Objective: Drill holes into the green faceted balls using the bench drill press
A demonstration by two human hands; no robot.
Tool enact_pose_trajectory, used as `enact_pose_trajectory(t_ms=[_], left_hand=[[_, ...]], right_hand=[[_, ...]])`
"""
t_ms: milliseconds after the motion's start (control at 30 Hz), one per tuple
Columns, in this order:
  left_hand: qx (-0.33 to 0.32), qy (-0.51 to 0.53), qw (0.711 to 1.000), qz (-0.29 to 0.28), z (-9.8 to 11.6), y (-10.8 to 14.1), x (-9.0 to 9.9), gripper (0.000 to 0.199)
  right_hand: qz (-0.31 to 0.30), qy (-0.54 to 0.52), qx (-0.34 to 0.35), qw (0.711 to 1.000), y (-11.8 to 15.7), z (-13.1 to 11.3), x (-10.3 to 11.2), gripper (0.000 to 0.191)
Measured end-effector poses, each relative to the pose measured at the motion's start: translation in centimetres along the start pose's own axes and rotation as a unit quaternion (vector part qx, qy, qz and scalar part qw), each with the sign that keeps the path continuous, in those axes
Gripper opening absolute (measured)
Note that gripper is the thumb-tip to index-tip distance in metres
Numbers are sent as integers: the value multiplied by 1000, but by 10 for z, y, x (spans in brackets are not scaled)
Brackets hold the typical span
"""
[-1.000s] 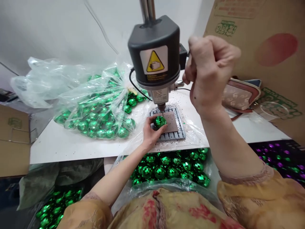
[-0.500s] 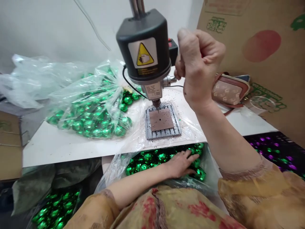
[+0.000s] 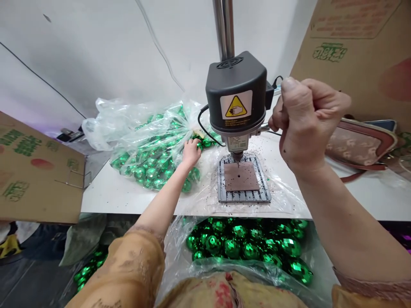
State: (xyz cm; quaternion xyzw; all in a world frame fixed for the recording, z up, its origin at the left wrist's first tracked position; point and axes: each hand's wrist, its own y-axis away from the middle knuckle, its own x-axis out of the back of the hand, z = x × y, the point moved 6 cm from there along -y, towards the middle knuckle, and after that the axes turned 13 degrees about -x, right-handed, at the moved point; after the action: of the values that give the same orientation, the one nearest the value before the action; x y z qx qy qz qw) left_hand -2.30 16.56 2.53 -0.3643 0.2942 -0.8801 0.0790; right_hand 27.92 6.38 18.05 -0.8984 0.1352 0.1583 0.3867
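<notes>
White tabletop [image 3: 99, 203] across the scene; all places given from the drill press [image 3: 236, 87]. Nearest to me, in front of and below it: green faceted baubles [image 3: 233, 247] in an open clear bag [image 3: 175, 246]. Right hand [image 3: 305, 124] just right of it, fist curled tight; whatever it encloses is hidden from me. Directly under its bit [image 3: 238, 164]: brown pad [image 3: 247, 183] on the slotted base plate [image 3: 221, 196]. Left of it: left hand [image 3: 192, 153], fingers bent down at the heaped baubles [image 3: 151, 172], some under loose plastic sheeting [image 3: 111, 115]; I cannot tell whether they have closed on one.

Change: half a second ago the left hand was over the front baubles; now it is at the left heap. No bauble sits under the bit, so I judge the work there paused between pieces. Farther, right of it: patterned pouch [image 3: 353, 141], printed carton [image 3: 362, 64]; behind it, pale wall [image 3: 122, 64]
</notes>
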Motion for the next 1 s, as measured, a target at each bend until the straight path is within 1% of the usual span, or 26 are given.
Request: enact_pose_trajectory(t_ms=[67,133,200,267,333,367,400,433,500,533,600,700,767,833,900,967,1000], left_hand=[[9,8,1000,-22,-17,-12,-7,25],[17,16,999,-34,-26,-14,-13,29],[22,24,999,-39,-30,-13,-14,31],[23,32,999,-34,-28,-10,-10,33],[35,67,997,-23,-20,-4,-3,31],[53,113,992,-17,-14,2,0,30],[78,174,982,-14,-8,9,1,32],[105,242,965,-17,1,17,-1,35],[152,357,921,-35,21,36,-8,42],[166,390,904,-51,32,46,-13,44],[187,425,882,-76,50,64,-23,47],[211,446,865,-95,62,84,-40,52],[207,431,871,-111,63,90,-48,55],[184,400,890,-121,62,92,-53,59],[155,380,905,-115,61,92,-55,62],[133,380,908,-114,61,91,-59,63],[126,382,907,-122,62,91,-61,63]], right_hand=[[-2,-4,1,1000,1,0,0,52],[-7,-6,3,1000,1,-2,0,52],[-10,-2,2,1000,2,-3,-1,53],[-13,3,3,1000,2,-3,-1,52],[-15,6,4,1000,1,-3,-1,52],[-15,8,4,1000,1,-3,-1,52],[-13,10,3,1000,1,-2,-1,53],[-11,12,0,1000,1,-2,-1,54],[-2,12,-3,1000,1,-2,-1,56],[-1,10,-4,1000,1,-2,-1,56],[-1,5,-7,1000,3,-3,-1,56],[-3,9,-13,1000,4,-4,-2,58],[0,24,-15,1000,4,-4,-2,60],[0,38,-11,999,4,-5,-2,61],[-4,47,-3,999,4,-6,-3,61],[-8,50,-1,999,4,-7,-3,61],[-9,51,-6,999,4,-7,-3,60]])
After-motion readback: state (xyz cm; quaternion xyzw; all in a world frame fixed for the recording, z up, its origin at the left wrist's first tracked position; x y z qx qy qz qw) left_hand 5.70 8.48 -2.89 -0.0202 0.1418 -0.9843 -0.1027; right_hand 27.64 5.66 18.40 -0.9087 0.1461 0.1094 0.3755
